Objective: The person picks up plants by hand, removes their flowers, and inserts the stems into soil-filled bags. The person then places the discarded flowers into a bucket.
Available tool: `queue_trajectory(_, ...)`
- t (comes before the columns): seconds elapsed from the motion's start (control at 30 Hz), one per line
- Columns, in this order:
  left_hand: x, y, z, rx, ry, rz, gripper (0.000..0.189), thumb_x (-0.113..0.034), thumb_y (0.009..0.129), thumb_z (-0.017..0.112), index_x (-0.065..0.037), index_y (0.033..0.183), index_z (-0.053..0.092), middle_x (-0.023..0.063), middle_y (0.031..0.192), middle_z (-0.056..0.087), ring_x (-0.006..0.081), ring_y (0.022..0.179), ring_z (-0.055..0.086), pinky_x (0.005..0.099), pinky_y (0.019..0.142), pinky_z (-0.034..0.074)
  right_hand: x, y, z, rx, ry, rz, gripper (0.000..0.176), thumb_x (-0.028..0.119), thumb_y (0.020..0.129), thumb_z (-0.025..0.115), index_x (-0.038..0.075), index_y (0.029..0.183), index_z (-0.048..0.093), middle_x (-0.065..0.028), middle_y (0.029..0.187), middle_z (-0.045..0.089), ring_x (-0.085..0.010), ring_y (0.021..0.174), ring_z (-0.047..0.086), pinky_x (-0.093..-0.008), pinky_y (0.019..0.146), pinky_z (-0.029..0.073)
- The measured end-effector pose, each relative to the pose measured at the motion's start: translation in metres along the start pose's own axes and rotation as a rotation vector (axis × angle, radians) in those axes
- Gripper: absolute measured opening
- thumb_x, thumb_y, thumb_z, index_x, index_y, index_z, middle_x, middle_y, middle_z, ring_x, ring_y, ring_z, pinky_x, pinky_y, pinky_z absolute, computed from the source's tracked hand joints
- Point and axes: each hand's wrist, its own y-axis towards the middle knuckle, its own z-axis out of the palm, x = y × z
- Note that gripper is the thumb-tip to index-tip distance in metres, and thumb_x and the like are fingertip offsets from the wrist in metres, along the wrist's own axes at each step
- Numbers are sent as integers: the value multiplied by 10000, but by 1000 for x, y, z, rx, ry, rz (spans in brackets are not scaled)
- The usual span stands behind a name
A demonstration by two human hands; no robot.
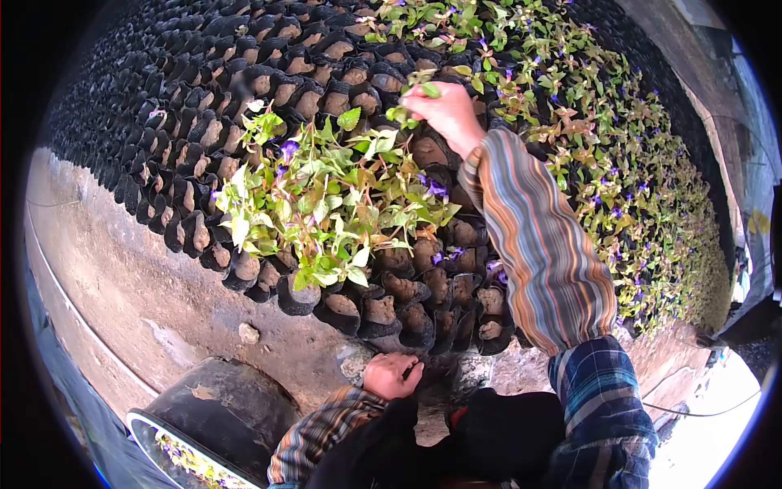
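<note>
My right hand (446, 114) is above the rows of black soil-filled bags (339, 306), its fingers pinched on a small leafy cutting (425, 90). Just below and left of it, a loose pile of green cuttings (326, 196) with some purple flowers lies across the bag tops. My left hand (393, 375) is low, by the near edge of the bags. Its fingers are curled, and whatever they may hold is hidden.
Planted seedlings (586, 147) with purple flowers fill the bags on the right. A black bucket (220, 407) lies at the lower left, with more plants visible at its mouth. A small stone (248, 332) sits on the bare ground.
</note>
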Motion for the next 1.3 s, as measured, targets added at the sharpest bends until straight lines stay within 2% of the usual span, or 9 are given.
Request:
queue_trajectory(0.17, -2, 1, 1, -3, 3, 11, 113, -209, 746, 734, -108, 746, 683, 53, 651, 640, 247, 574, 625, 362, 547, 476, -14, -12, -102, -350, 70, 13, 79, 28, 793, 740, -25, 811, 685, -58, 759, 675, -109, 655, 638, -213, 564, 531)
queue_trajectory(0.33, -2, 3, 1, 2, 33, 10, 86, -180, 742, 732, -107, 746, 687, 43, 639, 641, 239, 569, 627, 348, 543, 473, -35, 18, -127, -343, -496, -40, 130, 94, 801, 724, -13, 866, 690, -33, 782, 673, -86, 656, 595, -215, 588, 463)
queue_trajectory(0.47, -2, 1, 0, -11, 36, 9, 85, -176, 740, 733, -106, 750, 686, 48, 646, 642, 247, 568, 624, 354, 546, 476, -14, 18, -121, -373, -519, -110, 175, 156, 809, 713, 6, 898, 696, -24, 742, 675, -82, 655, 597, -249, 620, 467)
queue_trajectory(0.5, -2, 2, 0, -9, 37, 8, 86, -176, 739, 733, -106, 750, 686, 49, 648, 642, 249, 570, 623, 355, 548, 477, -19, 21, -124, -370, -591, -138, 224, 268, 798, 688, 81, 920, 710, -140, 782, 691, -262, 726, 675, -362, 680, 517)
queue_trajectory(0.7, -3, 1, 2, 17, 58, -19, 88, -177, 728, 738, -108, 754, 688, 51, 665, 648, 253, 585, 623, 358, 566, 472, -32, 22, -111, -375, -1137, -147, 243, 315, 812, 682, 116, 953, 687, -142, 784, 684, -321, 774, 666, -417, 700, 509)
queue_trajectory(1.03, -3, 1, 1, 9, 44, -20, 92, -179, 732, 736, -105, 757, 687, 43, 669, 649, 247, 591, 622, 359, 573, 471, -42, 18, -93, -374, -1243, -115, 152, 250, 759, 688, 123, 828, 642, -89, 760, 685, -291, 783, 662, -433, 809, 368)
queue_trajectory(1.17, -2, 0, 1, -2, 50, 9, 123, -202, 743, 739, -99, 774, 680, 62, 682, 655, 256, 600, 630, 363, 582, 490, -33, 2, -92, -407, -1052, -32, 412, 246, 740, 745, 120, 1109, 612, -97, 883, 692, -294, 880, 649, -438, 887, 354)
queue_trajectory(1.23, -2, 2, -1, -6, 43, 19, 125, -206, 746, 736, -98, 776, 680, 61, 683, 656, 254, 605, 633, 363, 584, 492, -29, -17, -84, -686, -889, -194, 594, 213, 739, 772, 82, 1263, 524, -111, 1173, 609, -264, 1115, 565, -462, 974, 336)
queue_trajectory(1.3, -2, 3, 1, -21, 32, 14, 111, -198, 746, 733, -101, 766, 683, 49, 665, 649, 252, 599, 632, 361, 580, 490, -20, -40, -68, -682, -748, -412, 448, 210, 749, 767, 81, 1152, 623, -98, 1015, 658, -266, 1000, 624, -450, 951, 372)
